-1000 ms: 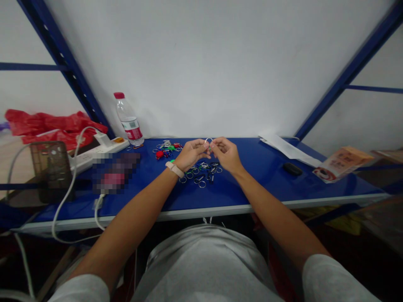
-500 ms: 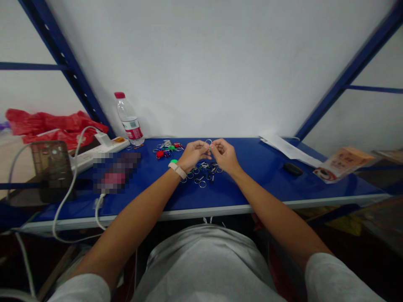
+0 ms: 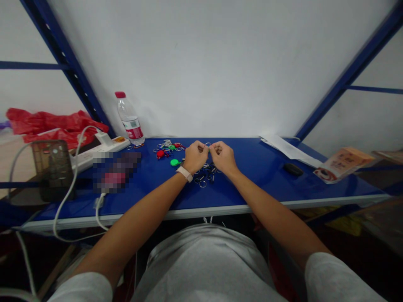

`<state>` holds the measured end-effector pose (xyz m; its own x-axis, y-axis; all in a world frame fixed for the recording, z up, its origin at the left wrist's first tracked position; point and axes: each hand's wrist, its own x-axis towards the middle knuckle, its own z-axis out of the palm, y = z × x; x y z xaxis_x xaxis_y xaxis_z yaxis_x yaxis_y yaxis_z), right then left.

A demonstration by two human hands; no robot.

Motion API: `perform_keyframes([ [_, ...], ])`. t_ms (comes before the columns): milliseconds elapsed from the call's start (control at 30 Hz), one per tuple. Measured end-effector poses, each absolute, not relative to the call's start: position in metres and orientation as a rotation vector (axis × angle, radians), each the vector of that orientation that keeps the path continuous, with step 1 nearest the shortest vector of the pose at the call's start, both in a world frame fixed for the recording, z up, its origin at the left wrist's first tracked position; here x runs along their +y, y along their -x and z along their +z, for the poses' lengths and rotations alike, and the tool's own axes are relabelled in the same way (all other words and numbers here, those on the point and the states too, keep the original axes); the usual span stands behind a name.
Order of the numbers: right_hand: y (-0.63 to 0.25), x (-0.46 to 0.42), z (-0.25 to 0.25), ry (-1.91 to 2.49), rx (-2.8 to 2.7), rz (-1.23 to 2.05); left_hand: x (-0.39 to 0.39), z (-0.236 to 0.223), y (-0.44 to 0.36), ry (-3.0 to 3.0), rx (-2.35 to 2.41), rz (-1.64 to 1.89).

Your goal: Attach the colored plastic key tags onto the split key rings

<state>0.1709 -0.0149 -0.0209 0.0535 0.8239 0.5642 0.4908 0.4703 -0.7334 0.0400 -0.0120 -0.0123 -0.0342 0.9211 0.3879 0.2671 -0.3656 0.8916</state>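
Observation:
Between my fingertips, above the blue table point(image 3: 258, 188), a metal key ring point(image 3: 208, 144) shows its upper edge. My left hand point(image 3: 195, 156) is closed on it from the left, its back turned toward me. From the other side my right hand point(image 3: 223, 157) pinches it with thumb and finger. Whatever hangs from the ring is hidden by the fingers. Below the hands lies a pile of black clips with key rings point(image 3: 203, 183), partly covered by the left wrist. A round green piece point(image 3: 174, 162) rests left of my left hand.
Farther left lies a cluster of red, green and blue pieces with rings point(image 3: 160, 154). A water bottle point(image 3: 134, 128) stands by the wall near a white power strip point(image 3: 91, 156). To the right are white papers point(image 3: 288, 150), a black case point(image 3: 293, 169) and an orange-white packet point(image 3: 341, 163).
My left hand has turned inward and shifted slightly right, uncovering the green piece. The ring has tipped lower between the fingers. My right hand has moved only a little.

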Motion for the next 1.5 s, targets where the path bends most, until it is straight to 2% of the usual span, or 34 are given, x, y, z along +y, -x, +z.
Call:
perform_keyframes([
  [400, -0.181, -0.006, -0.023, 1.050, -1.576, 0.504, -0.007, -0.011, -0.035, -1.607, 1.169, 1.408],
  [933, -0.187, -0.016, -0.010, 0.883, -1.774, 0.277, -0.003, -0.011, -0.032, -1.567, 0.988, 1.456],
  [1500, -0.187, -0.015, -0.010, 1.029, -1.657, 0.264, -0.005, -0.011, -0.034, -1.596, 0.939, 1.393],
])
